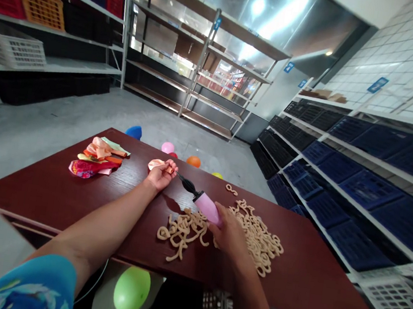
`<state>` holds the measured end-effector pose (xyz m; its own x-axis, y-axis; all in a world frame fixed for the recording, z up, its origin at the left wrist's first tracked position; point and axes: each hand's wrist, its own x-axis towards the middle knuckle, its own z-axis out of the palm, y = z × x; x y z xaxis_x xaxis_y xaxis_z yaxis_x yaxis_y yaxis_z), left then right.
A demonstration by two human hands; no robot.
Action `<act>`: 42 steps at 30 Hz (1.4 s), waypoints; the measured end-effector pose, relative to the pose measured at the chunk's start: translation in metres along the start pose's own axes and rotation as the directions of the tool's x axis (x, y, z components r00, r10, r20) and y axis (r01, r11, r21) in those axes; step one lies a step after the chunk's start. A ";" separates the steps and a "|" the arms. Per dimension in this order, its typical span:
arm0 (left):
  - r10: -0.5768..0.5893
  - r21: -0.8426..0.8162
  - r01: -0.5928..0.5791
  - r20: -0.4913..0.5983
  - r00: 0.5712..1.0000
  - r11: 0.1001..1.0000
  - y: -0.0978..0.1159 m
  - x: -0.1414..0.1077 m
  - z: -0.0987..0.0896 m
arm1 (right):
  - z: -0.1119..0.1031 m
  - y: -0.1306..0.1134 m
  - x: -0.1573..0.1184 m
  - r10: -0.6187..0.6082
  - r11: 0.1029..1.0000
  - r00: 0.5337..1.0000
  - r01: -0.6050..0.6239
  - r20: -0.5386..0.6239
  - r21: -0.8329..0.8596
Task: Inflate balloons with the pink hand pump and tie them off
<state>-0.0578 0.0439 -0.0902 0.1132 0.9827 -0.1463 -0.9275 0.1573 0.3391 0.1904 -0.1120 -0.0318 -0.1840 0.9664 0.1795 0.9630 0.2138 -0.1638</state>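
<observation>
My left hand [161, 175] pinches a limp peach balloon [155, 164] by its neck over the far middle of the dark red table [124, 199]. Wrapped round a pink hand pump [208, 208] is my right hand [227, 231]. The pump's black nozzle [188, 185] points at the balloon's neck, close to my left fingers; whether it is inside the neck is too small to tell. Beneath and beside the pump lies a heap of tan curled strands [257, 232]. Flat coloured balloons [98, 155] are piled at the table's left.
A green inflated balloon [131, 290] is below the near table edge. Beyond the far edge, pink [168, 147], orange [193, 161] and blue [134, 132] balloons show. Shelves with crates [372, 196] stand right and left, and bare-looking racks [198, 72] stand behind.
</observation>
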 end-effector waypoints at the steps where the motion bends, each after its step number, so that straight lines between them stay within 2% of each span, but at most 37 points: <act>1: -0.004 0.023 0.003 0.014 1.000 1.000 0.000 -0.001 0.000 | 0.000 -0.002 0.001 0.007 1.000 1.000 -0.007 0.008 -0.014; 6: -0.022 0.099 0.017 0.046 0.999 0.995 0.000 -0.005 0.004 | 0.003 -0.006 0.006 0.022 0.999 1.000 -0.021 0.020 -0.049; 14: -0.013 0.105 0.014 -0.013 1.000 0.994 -0.011 -0.009 0.011 | 0.009 -0.013 0.012 0.009 0.998 1.000 -0.008 0.024 -0.061; 19: 0.000 0.082 0.003 -0.039 0.999 0.997 -0.012 -0.008 0.010 | 0.009 -0.024 0.027 -0.011 0.996 1.000 0.013 0.020 -0.085; 23: 0.025 0.020 -0.025 -0.016 1.000 0.999 -0.004 -0.007 0.009 | 0.005 -0.031 0.046 -0.041 0.994 0.999 0.044 0.034 -0.103; 28: 0.018 -0.018 -0.017 0.015 1.000 1.000 0.005 -0.009 0.005 | 0.004 -0.031 0.066 -0.134 0.985 0.991 0.136 0.024 -0.102; 34: 0.006 -0.053 -0.001 0.086 0.996 0.999 0.009 -0.013 0.008 | 0.024 -0.016 0.076 -0.140 0.989 0.990 0.140 -0.003 -0.056; 37: 0.022 -0.030 -0.020 0.053 0.998 0.999 0.010 -0.014 0.011 | 0.032 -0.013 0.077 -0.165 0.986 0.986 0.165 -0.012 -0.012; 42: 0.152 0.107 -0.147 -0.041 0.988 0.983 0.012 -0.015 0.012 | 0.039 -0.016 0.076 -0.211 0.974 0.976 0.215 -0.052 0.078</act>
<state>-0.0666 0.0324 -0.0724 -0.0440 0.9904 -0.1310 -0.8907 0.0205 0.4542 0.1533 -0.0369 -0.0532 -0.3727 0.8908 0.2598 0.8829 0.4266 -0.1962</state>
